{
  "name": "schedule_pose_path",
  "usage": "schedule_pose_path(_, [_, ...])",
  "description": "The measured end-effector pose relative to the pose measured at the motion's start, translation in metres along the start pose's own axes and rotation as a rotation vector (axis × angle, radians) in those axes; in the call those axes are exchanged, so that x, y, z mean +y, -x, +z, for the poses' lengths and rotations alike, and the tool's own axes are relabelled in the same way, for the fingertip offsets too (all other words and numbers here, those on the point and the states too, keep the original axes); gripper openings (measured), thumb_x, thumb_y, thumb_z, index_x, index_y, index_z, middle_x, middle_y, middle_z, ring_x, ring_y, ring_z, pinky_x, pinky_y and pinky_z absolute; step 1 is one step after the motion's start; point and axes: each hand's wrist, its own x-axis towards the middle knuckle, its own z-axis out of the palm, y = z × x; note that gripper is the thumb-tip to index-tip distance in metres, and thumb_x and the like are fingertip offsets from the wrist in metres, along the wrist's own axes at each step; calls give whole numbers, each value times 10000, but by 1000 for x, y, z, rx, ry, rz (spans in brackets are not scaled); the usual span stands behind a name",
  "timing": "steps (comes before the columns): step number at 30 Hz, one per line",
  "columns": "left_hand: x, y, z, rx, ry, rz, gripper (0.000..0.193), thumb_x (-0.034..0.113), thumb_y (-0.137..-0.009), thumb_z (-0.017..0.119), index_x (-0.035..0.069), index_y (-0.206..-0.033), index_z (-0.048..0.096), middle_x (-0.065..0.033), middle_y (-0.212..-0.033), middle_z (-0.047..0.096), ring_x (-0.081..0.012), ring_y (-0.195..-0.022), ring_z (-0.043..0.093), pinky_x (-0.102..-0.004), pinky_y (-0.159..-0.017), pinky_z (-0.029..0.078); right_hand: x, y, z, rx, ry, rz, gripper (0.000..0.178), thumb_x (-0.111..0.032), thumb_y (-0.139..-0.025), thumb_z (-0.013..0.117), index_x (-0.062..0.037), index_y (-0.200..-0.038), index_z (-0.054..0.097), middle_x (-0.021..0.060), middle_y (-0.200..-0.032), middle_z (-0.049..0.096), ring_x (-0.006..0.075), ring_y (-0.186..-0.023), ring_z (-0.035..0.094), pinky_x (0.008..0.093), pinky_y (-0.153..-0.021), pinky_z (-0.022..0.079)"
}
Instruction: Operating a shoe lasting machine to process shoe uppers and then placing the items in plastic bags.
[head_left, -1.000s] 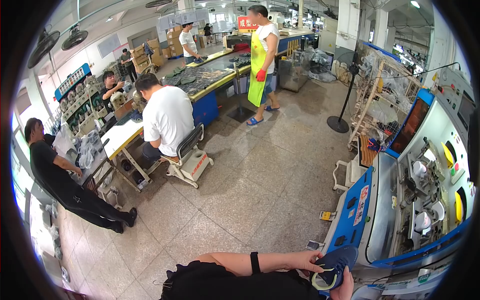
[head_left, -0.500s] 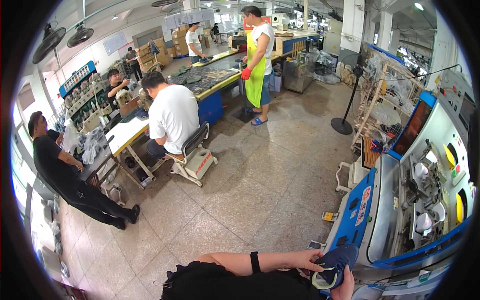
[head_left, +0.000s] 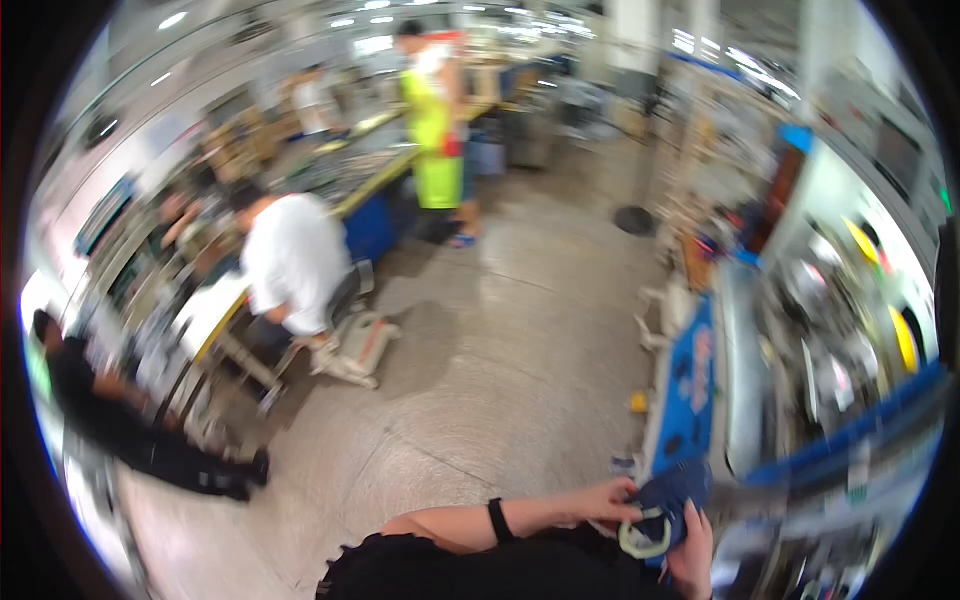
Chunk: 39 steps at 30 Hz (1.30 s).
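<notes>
A dark blue lace-up shoe [head_left: 678, 488] with a pale yellow-green edge around its opening is held low at the right, in front of my body. My left hand [head_left: 606, 500] reaches over from the left, its fingers closed on the shoe beside the opening. On the near right side, my right hand [head_left: 692, 556] wraps around the shoe, thumb up along its side. Motion smears the finer details. Just beyond the shoe stands a machine with a blue front panel [head_left: 686, 395].
Open metalwork and yellow parts [head_left: 905, 338] fill the machine at right. A pedestal fan base [head_left: 634, 220] and wire rack [head_left: 715, 150] stand behind. A person in white [head_left: 295, 255] sits at a table; one in a yellow-green apron [head_left: 437, 150] stands; another in black [head_left: 130, 430] is left.
My view has swung, shifting much of the room leftward and blurring it. The shoe stays in both hands, almost in the same place. The aproned person has turned.
</notes>
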Motion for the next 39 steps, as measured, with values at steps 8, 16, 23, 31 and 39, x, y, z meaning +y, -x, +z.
schedule_pose_path(8, [0, -64, 35, -219, 65, -81, 726, 2, -834, 655, 52, -1456, 285, -145, -1309, 503, -221, -1108, 579, -333, -851, 534, -11, 46, -53, 350, -23, -90, 490, -317, -933, 634, 27, -1261, 517, 82, -1131, 633, 147, -979, 615, 289, -872, 495])
schedule_pose_path(16, [-23, -120, 148, -563, -262, -399, 741, -2, -830, 644, 51, -1468, 271, -146, -1307, 506, -238, -1127, 573, -346, -860, 534, 16, 162, -124, 704, -257, -316, 557, -340, -922, 636, 17, -1314, 466, 114, -1155, 610, 171, -1043, 593, 317, -877, 480])
schedule_pose_path(23, [-60, -162, 236, -627, -48, -441, 644, -51, -788, 487, 3, -1410, 327, -140, -1260, 535, -299, -1156, 558, -447, -995, 455, 66, 252, -169, 1111, -338, -526, 493, -306, -945, 597, -22, -1324, 460, 122, -1217, 572, 195, -1068, 572, 309, -860, 476])
schedule_pose_path(31, [-49, -230, 319, -658, -195, -248, 536, -9, -818, 525, -1, -1341, 408, -103, -1114, 602, -207, -988, 633, -339, -817, 540, 92, 313, -198, 1220, -478, -538, 253, -263, -951, 593, -84, -1129, 594, 21, -1008, 638, 97, -835, 577, 247, -718, 465])
schedule_pose_path(39, [-37, -292, 405, -501, -543, -159, 424, 315, -875, 631, 105, -1224, 514, -79, -1151, 585, -247, -952, 609, -416, -795, 530, 84, 293, -240, 1058, -396, -476, 230, -260, -960, 559, -76, -1087, 610, 22, -969, 647, 98, -820, 568, 235, -694, 465])
